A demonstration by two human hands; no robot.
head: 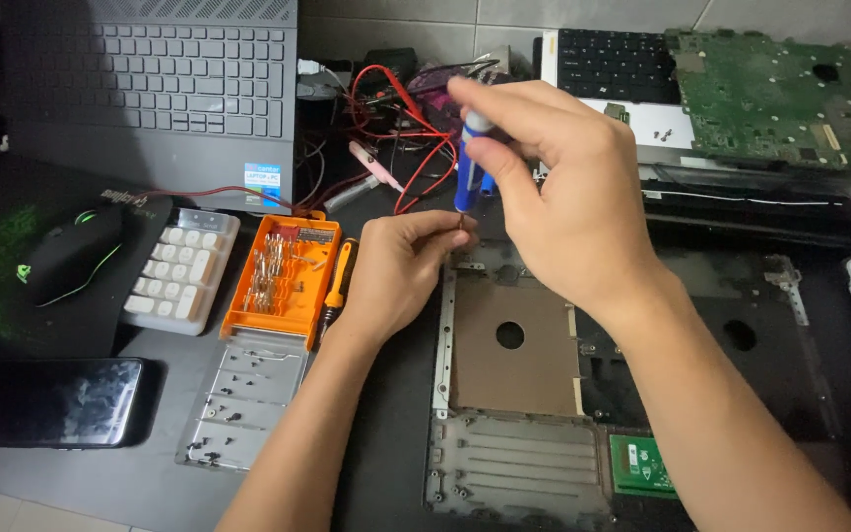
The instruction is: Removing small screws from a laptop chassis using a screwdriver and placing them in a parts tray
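Right hand (554,187) grips a slim blue-and-white plastic screwdriver (468,163) upright, thumb and fingers wrapped round the upper handle, index fingertip capping the top. Shaft points down into the left hand (401,271), whose thumb and forefinger pinch at the tip; what they pinch is too small to make out. Both hands sit over the top edge of an opened black plastic laptop chassis (741,335), directly below them a flat tan rectangular panel with a round hole (509,340) framed by dull grey stamped metal brackets (519,463). Just left of the left hand: an orange plastic bit case (283,281) full of shiny metal bits, a black-and-orange driver handle (339,281) touching its edge, and a clear lid tray (243,399) scattered with small dark screws. Beyond the hands, a tangle of red wires (396,113). Up right of the right hand, a bare green circuit board (775,99), matte and densely populated.
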